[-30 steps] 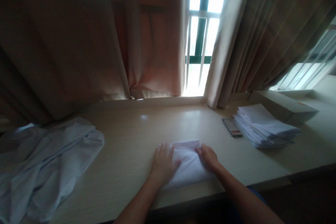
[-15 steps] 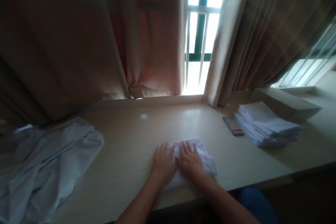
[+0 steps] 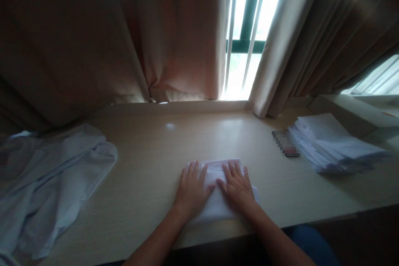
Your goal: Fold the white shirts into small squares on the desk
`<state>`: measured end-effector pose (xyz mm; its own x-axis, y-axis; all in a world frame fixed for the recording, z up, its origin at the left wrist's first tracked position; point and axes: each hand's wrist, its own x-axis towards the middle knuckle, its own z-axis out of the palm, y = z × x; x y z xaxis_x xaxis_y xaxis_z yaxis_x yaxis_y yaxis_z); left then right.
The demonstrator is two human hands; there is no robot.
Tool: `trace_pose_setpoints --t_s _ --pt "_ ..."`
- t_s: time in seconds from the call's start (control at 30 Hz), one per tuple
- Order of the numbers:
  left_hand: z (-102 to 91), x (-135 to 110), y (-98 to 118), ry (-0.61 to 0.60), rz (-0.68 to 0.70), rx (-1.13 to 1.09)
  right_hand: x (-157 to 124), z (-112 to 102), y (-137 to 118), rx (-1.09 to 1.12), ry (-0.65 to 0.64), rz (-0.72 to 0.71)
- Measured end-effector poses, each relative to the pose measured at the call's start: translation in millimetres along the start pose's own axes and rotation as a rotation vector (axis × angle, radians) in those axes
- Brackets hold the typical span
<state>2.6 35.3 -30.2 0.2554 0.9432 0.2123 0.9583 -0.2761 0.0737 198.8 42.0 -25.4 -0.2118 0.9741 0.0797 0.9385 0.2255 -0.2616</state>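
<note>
A small folded white cloth (image 3: 216,167) lies on the pale wooden table (image 3: 162,145) near its front edge. My left hand (image 3: 190,191) lies flat on the cloth's left part, fingers stretched out. My right hand (image 3: 237,185) lies flat on its right part, fingers spread. The two hands sit side by side, thumbs almost touching. Neither hand grips anything.
A heap of loose white cloth (image 3: 46,183) covers the table's left end. A stack of folded white cloths (image 3: 333,145) sits at the right, with a small dark flat object (image 3: 285,143) beside it and a long box (image 3: 352,110) behind. Curtains and a barred window stand at the back.
My right hand moved from the cloth's right edge onto its top and now lies flat next to my left hand. The view has tilted slightly down and to the left.
</note>
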Motion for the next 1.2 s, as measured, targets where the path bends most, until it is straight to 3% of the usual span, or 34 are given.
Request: trace_pose_setpoints --t_s 0.47,0.83,1.0,1.2 --pt "0.3 6.9 1.9 0.01 -0.022 0.006 12.8 1.1 2.1 0.015 -0.002 0.014" --pt "-4.3 -23.9 4.2 0.015 -0.004 0.04 -16.6 -1.6 -3.4 0.031 -0.054 -0.024" --pt "-1.8 -24.1 4.0 0.034 0.004 0.061 -10.2 -6.3 -3.3 0.032 -0.111 0.032" --pt "1.4 -20.4 3.5 0.065 0.013 0.059 4.8 0.5 -3.5 0.027 -0.108 0.219"
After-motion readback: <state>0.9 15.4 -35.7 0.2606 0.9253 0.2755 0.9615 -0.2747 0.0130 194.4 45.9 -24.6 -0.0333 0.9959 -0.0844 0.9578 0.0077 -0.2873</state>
